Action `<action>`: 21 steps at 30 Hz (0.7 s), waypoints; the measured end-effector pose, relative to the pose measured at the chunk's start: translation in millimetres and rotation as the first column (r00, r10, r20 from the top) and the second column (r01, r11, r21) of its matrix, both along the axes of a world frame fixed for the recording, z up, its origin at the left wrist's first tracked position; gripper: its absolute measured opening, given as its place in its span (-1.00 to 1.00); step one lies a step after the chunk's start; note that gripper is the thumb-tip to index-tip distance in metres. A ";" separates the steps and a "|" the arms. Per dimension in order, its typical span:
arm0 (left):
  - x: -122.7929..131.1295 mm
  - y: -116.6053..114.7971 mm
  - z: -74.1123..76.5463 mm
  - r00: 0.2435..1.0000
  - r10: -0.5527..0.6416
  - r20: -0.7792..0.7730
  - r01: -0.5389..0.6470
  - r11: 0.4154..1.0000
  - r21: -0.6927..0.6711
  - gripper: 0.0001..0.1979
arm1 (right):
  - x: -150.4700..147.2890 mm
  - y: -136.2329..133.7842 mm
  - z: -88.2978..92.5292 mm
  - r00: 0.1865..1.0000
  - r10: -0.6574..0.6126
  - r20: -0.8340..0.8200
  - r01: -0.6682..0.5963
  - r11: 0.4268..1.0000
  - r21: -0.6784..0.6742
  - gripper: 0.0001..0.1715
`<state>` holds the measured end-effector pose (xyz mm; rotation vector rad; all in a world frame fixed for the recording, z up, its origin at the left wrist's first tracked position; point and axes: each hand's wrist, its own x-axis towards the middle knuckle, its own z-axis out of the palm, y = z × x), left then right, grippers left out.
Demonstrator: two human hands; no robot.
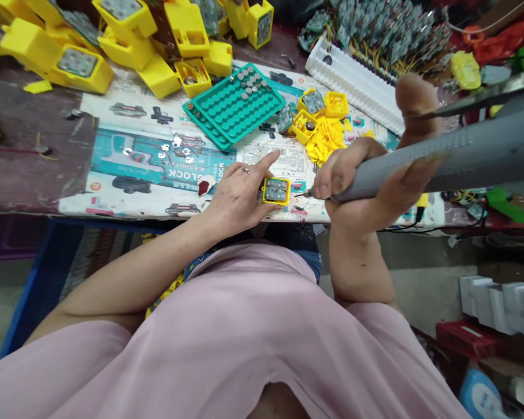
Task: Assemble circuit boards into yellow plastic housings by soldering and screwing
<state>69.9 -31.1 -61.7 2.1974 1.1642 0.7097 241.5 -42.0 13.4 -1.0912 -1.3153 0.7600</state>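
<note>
A small yellow plastic case point(264, 192) with a grey panel point(276, 190) in its top lies near the table's front edge. Thumb and fingers of my left hand point(240, 195) grip it from the left side. My right hand point(371, 186) is wrapped around a grey electric screwdriver point(454, 152), its thumb raised off the body. The screwdriver's thin bit point(304, 194) points left and ends just right of the case, apart from it as far as I can tell. Behind the case lies a pile of small yellow plastic pieces point(325, 142).
A green tray point(227, 107) holds several round metal discs. Yellow cases point(157, 75) are heaped at the back left. A white ribbed strip point(353, 84) and wired circuit boards point(388, 29) sit at the back right. White scraps point(177, 141) lie left of centre.
</note>
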 end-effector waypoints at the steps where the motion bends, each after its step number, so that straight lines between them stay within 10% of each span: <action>1: 0.2 -0.8 -0.7 1.000 0.000 0.014 0.000 1.000 0.001 -0.12 | -2.4 1.1 -0.9 0.999 -0.011 0.032 0.011 1.000 -0.015 -0.08; 8: -0.6 0.2 -4.0 0.998 -0.033 -0.046 0.039 0.991 0.126 -0.14 | -18.9 11.6 -13.1 0.976 0.058 0.208 -0.061 0.998 0.007 -0.05; 12: 1.0 -1.0 -4.9 0.996 -0.025 -0.080 0.041 0.980 0.194 -0.19 | -21.3 20.3 -26.9 1.000 0.027 -0.005 -0.026 0.982 0.186 -0.34; 21: 1.8 -1.8 -2.2 0.995 -0.017 -0.101 0.038 0.979 0.202 -0.20 | -6.6 22.9 -46.7 0.925 0.164 0.342 -0.172 0.985 -0.005 -0.54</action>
